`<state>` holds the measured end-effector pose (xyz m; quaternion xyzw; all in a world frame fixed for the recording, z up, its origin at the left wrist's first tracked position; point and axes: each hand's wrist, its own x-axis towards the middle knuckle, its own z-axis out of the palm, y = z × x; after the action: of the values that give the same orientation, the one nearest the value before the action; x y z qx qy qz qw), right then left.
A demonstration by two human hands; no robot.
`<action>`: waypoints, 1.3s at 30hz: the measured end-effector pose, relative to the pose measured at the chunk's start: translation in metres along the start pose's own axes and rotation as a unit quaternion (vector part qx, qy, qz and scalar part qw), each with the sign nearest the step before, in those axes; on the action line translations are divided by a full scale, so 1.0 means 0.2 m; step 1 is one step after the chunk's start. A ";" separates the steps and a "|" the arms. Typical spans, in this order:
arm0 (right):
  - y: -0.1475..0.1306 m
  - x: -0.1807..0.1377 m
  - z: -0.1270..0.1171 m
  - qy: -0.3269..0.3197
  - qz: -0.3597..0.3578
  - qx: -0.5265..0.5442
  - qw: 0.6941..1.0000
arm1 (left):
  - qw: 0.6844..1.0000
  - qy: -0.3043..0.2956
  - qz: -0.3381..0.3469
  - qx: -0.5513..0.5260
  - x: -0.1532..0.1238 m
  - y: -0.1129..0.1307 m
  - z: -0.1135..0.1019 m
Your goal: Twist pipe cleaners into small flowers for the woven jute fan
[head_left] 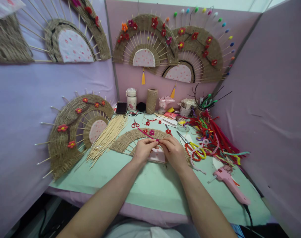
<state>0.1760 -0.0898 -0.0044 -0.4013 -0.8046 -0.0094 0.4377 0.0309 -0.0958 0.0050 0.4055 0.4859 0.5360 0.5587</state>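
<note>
My left hand [143, 151] and my right hand [174, 152] meet above the middle of the table, fingertips pinched together. Between them is a magenta pipe cleaner [146, 133], bent or coiled into a small bunch at the fingers, with a straight tail pointing up and left. Beneath the hands lies a twine-woven fan [127, 138] with thin stick ribs and a pale patterned half-round centre [157, 155], partly hidden by my fingers. A magenta flower [151, 132] rests on the fan's upper band, just beyond my fingertips.
Thin wooden sticks [108, 135] lie left, beside a finished fan [66, 132]. Small red scissors [135, 124] are behind. Right are yellow-handled scissors [198, 150], a heap of pipe cleaners [212, 132] and a pink glue gun [231, 185] with a cord. A twine spool [151, 100] stands at the back.
</note>
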 end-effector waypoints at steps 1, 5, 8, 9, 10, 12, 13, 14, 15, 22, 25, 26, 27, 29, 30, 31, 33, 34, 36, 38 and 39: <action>0.00 0.00 0.00 -0.001 -0.003 -0.004 1.000 | 1.000 -0.004 -0.001 -0.002 0.00 0.00 0.00; 0.00 0.00 -0.01 -0.006 -0.017 0.003 1.000 | 1.000 -0.013 -0.013 -0.020 0.01 -0.01 -0.02; 0.00 0.00 0.00 -0.011 -0.023 0.000 1.000 | 0.999 -0.011 -0.025 -0.032 0.02 0.00 -0.02; 0.00 0.00 0.00 -0.013 -0.025 -0.003 1.000 | 0.999 -0.010 -0.028 -0.035 0.02 0.00 -0.02; -0.01 0.00 -0.01 -0.013 -0.027 -0.006 1.000 | 0.999 -0.011 -0.032 -0.038 0.02 0.00 -0.02; -0.01 0.00 -0.01 -0.010 -0.031 -0.010 0.999 | 0.998 -0.011 -0.040 -0.040 0.02 0.01 -0.02; -0.02 0.00 -0.01 -0.009 -0.032 -0.011 0.999 | 0.998 -0.012 -0.042 -0.038 0.01 0.02 -0.02; -0.02 0.00 -0.01 -0.010 -0.033 -0.013 0.999 | 0.998 -0.013 -0.044 -0.035 0.01 0.02 -0.02; -0.03 0.00 -0.01 -0.014 -0.033 -0.015 0.999 | 0.998 -0.013 -0.044 -0.030 0.01 0.02 -0.02; -0.04 0.01 -0.01 -0.030 -0.028 -0.032 0.999 | 0.999 -0.005 -0.032 0.027 0.00 0.02 -0.02; -0.05 0.01 -0.01 -0.029 -0.014 -0.037 0.999 | 0.998 0.019 0.006 0.051 0.00 0.01 -0.01; -0.06 0.01 -0.01 -0.026 -0.007 -0.039 0.999 | 0.998 0.026 0.019 0.053 0.00 0.01 0.00; -0.06 0.00 0.00 -0.022 0.000 -0.040 0.999 | 0.998 0.032 0.028 0.053 0.00 0.01 0.01; -0.05 0.00 0.01 -0.017 0.011 -0.037 0.999 | 0.997 0.037 0.034 0.053 0.00 0.01 0.02; -0.05 -0.01 0.02 -0.014 0.015 -0.032 0.999 | 0.997 0.037 0.031 0.053 0.00 0.02 0.02; -0.04 -0.01 0.03 -0.012 0.019 -0.026 0.999 | 0.998 0.035 0.025 0.052 0.00 0.02 0.02; -0.03 -0.01 0.03 -0.011 0.025 -0.012 1.000 | 0.999 0.023 0.014 0.044 0.00 0.02 0.02; -0.03 -0.01 0.04 -0.012 0.029 -0.004 1.000 | 0.999 0.015 0.011 0.037 0.00 0.02 0.02; -0.02 -0.01 0.04 -0.013 0.038 0.006 0.999 | 1.000 0.001 0.009 0.018 0.00 0.02 0.02; -0.01 -0.01 0.04 -0.013 0.043 0.014 0.999 | 1.000 -0.003 0.000 0.002 0.00 0.01 0.02; -0.01 -0.01 0.03 -0.014 0.044 0.018 0.999 | 1.000 -0.003 -0.007 -0.005 0.00 0.01 0.02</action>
<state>0.1703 -0.0901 -0.0093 -0.4284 -0.7924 0.0299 0.4333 0.0349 -0.0947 0.0086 0.4008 0.4846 0.5330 0.5661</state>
